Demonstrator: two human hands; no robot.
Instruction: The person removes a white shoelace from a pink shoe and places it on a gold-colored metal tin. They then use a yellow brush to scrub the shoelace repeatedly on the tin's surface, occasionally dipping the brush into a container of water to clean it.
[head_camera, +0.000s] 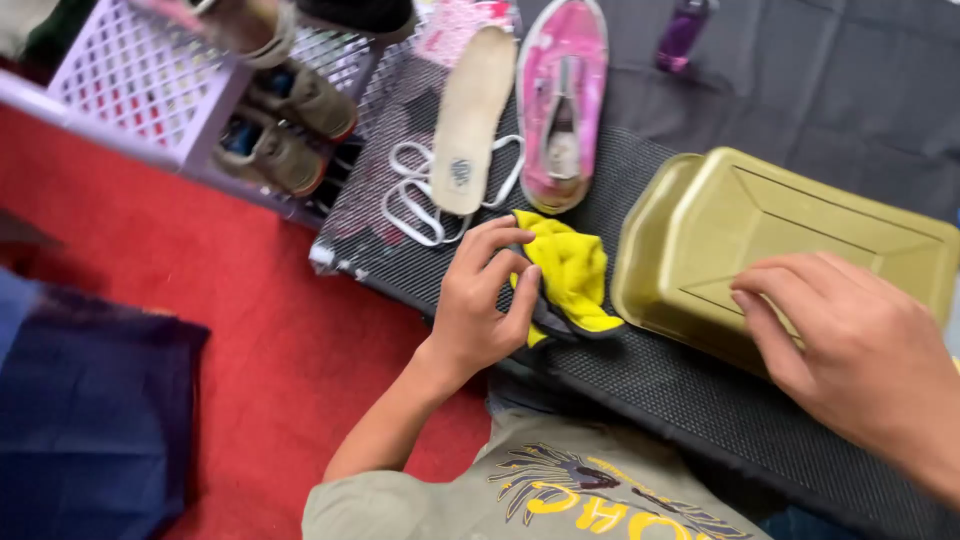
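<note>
Cloth fills my left hand (483, 300) at centre frame: a soft yellow cloth (570, 275) with a dark edge, crumpled, pinched between my curled fingers and thumb and resting on the ribbed black rubber mat (650, 385). My right hand (850, 360) at lower right lies with fingers flat and close together on the upturned olive-gold plastic tub (780, 240), a smooth rectangular basin with rounded corners and moulded creases across its base; it grips nothing. Above the cloth, at upper centre, a pink slip-on shoe (562, 100) lies sole-down, with a beige foam insole (470, 120) beside it and white laces (415, 195) looped under that insole. At upper left a lilac lattice plastic crate (130, 80) sits on the red carpet (250, 340), with worn brown shoes (285, 125) against it. A purple bottle (682, 32) lies at the top edge.
</note>
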